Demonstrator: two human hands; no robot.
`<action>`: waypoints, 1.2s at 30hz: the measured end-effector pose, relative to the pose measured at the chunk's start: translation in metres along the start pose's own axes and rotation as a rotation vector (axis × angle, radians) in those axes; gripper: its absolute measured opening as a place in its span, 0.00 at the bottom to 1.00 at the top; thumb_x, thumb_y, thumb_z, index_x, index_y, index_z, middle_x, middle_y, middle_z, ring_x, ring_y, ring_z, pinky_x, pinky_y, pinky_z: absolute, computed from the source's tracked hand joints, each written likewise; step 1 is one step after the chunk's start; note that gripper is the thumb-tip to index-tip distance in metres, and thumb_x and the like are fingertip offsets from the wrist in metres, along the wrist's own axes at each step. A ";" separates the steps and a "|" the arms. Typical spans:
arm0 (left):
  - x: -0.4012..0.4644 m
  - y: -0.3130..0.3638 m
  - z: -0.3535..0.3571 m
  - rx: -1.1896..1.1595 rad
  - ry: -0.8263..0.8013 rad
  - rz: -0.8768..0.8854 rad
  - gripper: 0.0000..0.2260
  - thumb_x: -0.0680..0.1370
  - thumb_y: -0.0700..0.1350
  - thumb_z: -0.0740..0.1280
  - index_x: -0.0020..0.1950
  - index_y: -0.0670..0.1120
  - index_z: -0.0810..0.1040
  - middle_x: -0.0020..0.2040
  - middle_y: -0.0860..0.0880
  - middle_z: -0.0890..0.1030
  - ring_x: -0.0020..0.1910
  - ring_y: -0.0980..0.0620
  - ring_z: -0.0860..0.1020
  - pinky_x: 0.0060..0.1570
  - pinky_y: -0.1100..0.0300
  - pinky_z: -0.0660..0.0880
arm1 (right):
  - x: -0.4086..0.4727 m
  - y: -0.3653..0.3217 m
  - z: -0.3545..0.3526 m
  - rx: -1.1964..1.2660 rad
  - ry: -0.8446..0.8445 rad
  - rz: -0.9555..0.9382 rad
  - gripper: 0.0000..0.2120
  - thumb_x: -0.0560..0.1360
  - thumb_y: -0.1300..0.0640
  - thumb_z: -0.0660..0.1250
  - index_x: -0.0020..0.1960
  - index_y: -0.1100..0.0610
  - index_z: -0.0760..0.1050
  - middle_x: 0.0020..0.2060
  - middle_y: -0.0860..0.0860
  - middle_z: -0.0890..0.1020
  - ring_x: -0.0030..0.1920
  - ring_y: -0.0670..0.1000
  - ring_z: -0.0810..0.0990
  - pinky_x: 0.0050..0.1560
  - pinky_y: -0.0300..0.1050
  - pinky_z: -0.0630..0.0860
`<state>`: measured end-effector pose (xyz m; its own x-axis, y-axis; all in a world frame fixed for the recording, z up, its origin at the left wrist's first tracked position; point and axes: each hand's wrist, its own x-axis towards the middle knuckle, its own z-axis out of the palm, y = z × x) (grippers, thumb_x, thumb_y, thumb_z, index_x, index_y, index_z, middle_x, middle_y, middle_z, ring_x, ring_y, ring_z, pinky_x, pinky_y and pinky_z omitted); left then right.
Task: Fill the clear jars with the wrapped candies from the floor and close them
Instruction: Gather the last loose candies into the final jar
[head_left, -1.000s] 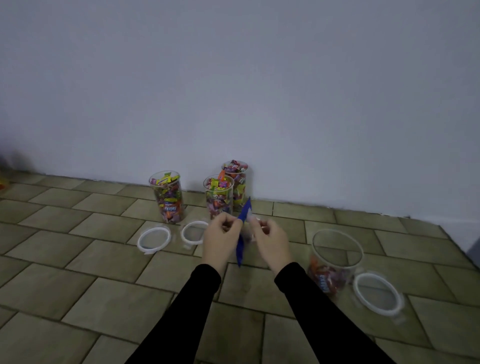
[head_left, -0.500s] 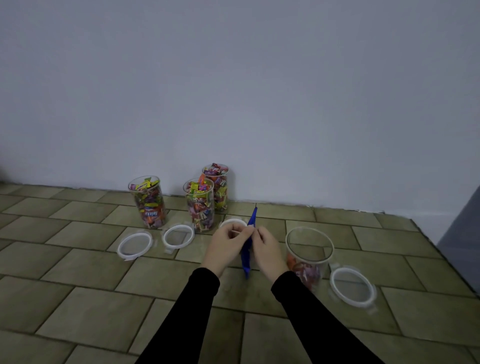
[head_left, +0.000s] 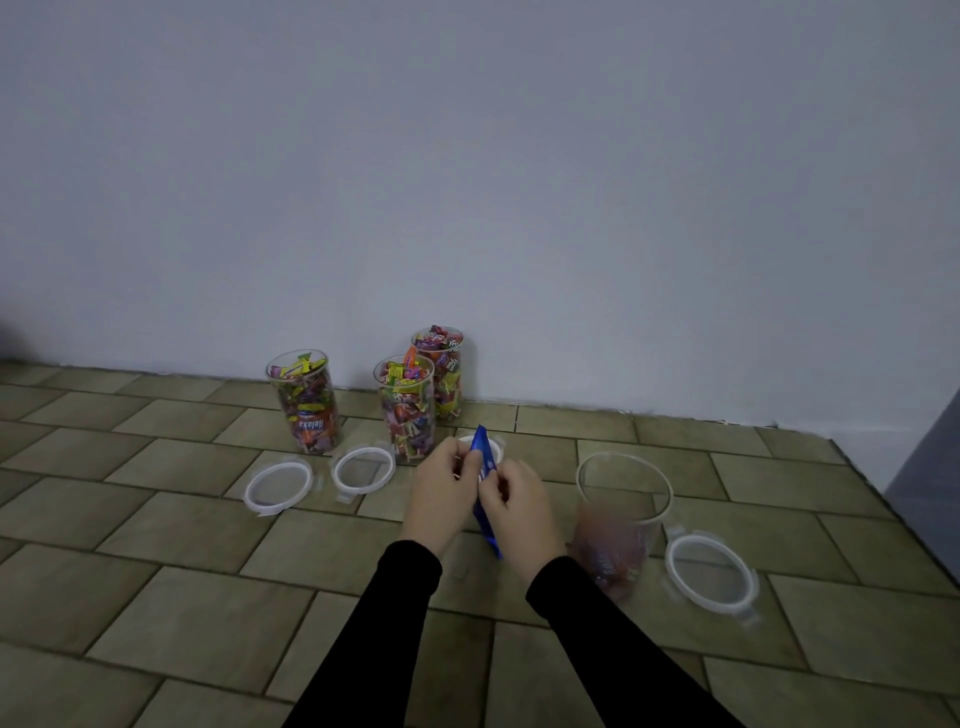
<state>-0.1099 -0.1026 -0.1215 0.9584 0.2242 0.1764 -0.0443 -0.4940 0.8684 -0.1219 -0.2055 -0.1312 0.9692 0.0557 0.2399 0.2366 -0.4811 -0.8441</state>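
Jars: three (head_left: 407, 408) stand full by the wall, unlidded, lids (head_left: 279, 487) on floor. Fourth jar (head_left: 621, 519) looks barely filled, blurry. We pinch a blue wrapper (head_left: 484, 488) between left grip (head_left: 442, 491) and right grip (head_left: 517, 512). Closing remains.

The person wears plain black long sleeves, close-fitting and without visible markings. The left sleeve (head_left: 384, 623) ends in a neat cuff at the wrist, and the right sleeve (head_left: 597, 629) ends likewise. The left hand (head_left: 441, 493) and right hand (head_left: 519, 512) are bare, without gloves.
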 end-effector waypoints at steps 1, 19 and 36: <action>-0.001 0.000 0.001 0.034 0.012 0.018 0.10 0.81 0.44 0.62 0.39 0.50 0.71 0.36 0.52 0.77 0.35 0.54 0.74 0.33 0.65 0.67 | 0.001 -0.002 -0.001 -0.033 -0.003 0.011 0.16 0.80 0.57 0.58 0.34 0.52 0.62 0.35 0.48 0.68 0.32 0.43 0.66 0.35 0.34 0.67; 0.006 -0.010 -0.024 0.079 0.053 -0.035 0.08 0.79 0.44 0.64 0.41 0.49 0.71 0.39 0.48 0.80 0.36 0.50 0.77 0.31 0.64 0.67 | 0.025 -0.026 0.000 -0.188 -0.094 0.123 0.11 0.75 0.47 0.65 0.45 0.51 0.66 0.41 0.51 0.78 0.37 0.49 0.74 0.31 0.39 0.65; 0.011 -0.010 -0.033 -0.001 0.053 -0.035 0.08 0.78 0.40 0.63 0.52 0.50 0.78 0.40 0.49 0.80 0.37 0.55 0.77 0.35 0.66 0.70 | 0.043 -0.048 -0.021 -0.480 -0.174 0.125 0.08 0.76 0.56 0.66 0.50 0.60 0.78 0.44 0.55 0.81 0.44 0.53 0.80 0.44 0.45 0.78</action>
<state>-0.1080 -0.0670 -0.1127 0.9433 0.2852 0.1701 -0.0114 -0.4841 0.8750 -0.0934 -0.1983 -0.0700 0.9947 0.0967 0.0338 0.0997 -0.8380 -0.5364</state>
